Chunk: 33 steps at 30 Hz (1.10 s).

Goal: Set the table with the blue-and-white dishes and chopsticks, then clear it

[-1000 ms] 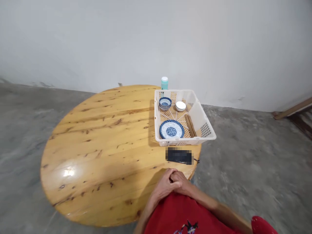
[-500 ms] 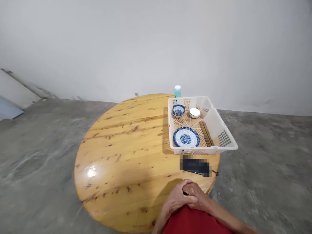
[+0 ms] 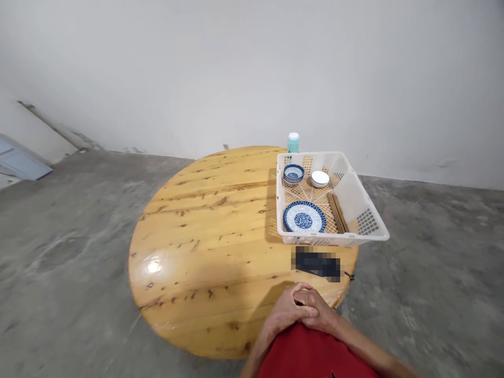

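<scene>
My left hand (image 3: 286, 314) and my right hand (image 3: 319, 311) are clasped together, fingers closed over one another, at the near edge of a round wooden table (image 3: 205, 236). Nothing shows inside them. Just beyond them lies a dark flat object (image 3: 317, 262), blurred out. Behind it stands a white plastic basket (image 3: 370, 220) on the table's right side. It holds a blue-and-white plate (image 3: 304, 217), a stack of small blue bowls (image 3: 293, 174), small white dishes (image 3: 319, 179) and wooden chopsticks (image 3: 338, 212).
A teal bottle with a white cap (image 3: 293, 142) stands behind the basket near the white wall. Grey concrete floor surrounds the table. A pale board (image 3: 19, 163) leans at the far left. My red garment (image 3: 311, 357) fills the bottom edge.
The view has swung left, so the table and basket sit further right in the picture. My clasped hands have kept their pose at the table's edge.
</scene>
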Each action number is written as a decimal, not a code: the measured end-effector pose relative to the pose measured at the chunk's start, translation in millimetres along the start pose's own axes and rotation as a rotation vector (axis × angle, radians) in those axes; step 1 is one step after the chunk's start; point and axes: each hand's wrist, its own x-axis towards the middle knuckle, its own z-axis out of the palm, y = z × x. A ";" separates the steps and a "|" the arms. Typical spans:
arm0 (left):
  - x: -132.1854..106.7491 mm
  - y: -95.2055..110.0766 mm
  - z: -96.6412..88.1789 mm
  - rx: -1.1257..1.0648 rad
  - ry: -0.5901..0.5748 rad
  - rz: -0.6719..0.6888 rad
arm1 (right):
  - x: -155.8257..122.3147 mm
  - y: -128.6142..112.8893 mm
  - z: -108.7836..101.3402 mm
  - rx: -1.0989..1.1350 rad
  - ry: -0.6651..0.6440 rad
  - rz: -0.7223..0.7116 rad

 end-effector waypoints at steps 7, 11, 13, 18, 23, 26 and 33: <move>-2.1 8.5 3.6 -0.019 0.007 0.031 | -0.7 3.3 3.8 0.091 0.065 -0.013; 0.6 7.4 3.2 0.024 -0.014 0.045 | -0.7 4.2 2.4 0.036 0.023 0.010; 2.5 5.4 2.8 0.045 -0.018 0.047 | -1.0 5.0 1.3 0.003 -0.007 0.017; 5.2 0.7 3.1 0.068 -0.025 0.057 | -1.7 5.7 -0.9 -0.033 -0.040 0.046; 6.5 -2.9 3.7 0.076 -0.019 0.026 | 0.0 3.6 -2.9 -0.046 -0.049 0.021; 7.1 -4.0 3.7 0.073 -0.019 0.016 | 0.2 4.7 -2.1 -0.064 -0.043 0.017; 7.7 -5.6 3.3 0.090 -0.007 0.017 | -0.8 7.6 -1.0 -0.009 -0.046 0.030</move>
